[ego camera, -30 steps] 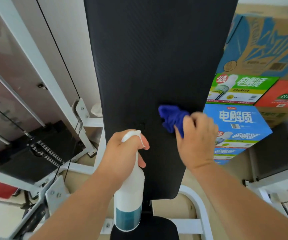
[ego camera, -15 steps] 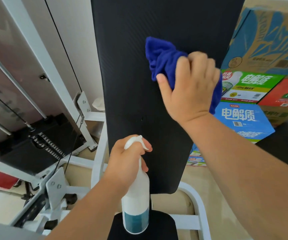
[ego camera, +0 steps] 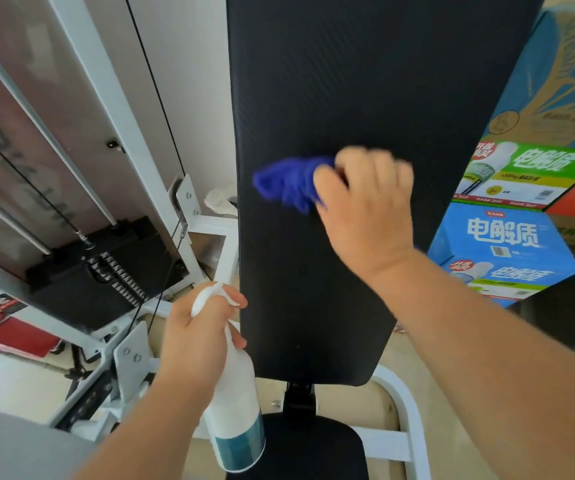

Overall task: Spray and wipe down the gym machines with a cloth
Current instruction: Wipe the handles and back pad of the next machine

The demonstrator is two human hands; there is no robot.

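Lower down the black pad point(ego camera: 365, 98) the blue cloth point(ego camera: 287, 183), bunched in the right hand point(ego camera: 365, 206), has been dragged, so wiping is judged underway, while the spray bottle point(ego camera: 235, 403) is gripped by the left hand point(ego camera: 199, 337).

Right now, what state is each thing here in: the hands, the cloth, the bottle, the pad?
Left hand: closed around the spray bottle's neck.
Right hand: clutching the cloth, blurred with motion.
Blue cloth: bunched up, pressed on the pad.
Spray bottle: upright, held beside the pad; blue liquid low in it.
Black back pad: upright, being wiped.
Cardboard boxes: stacked, closed.
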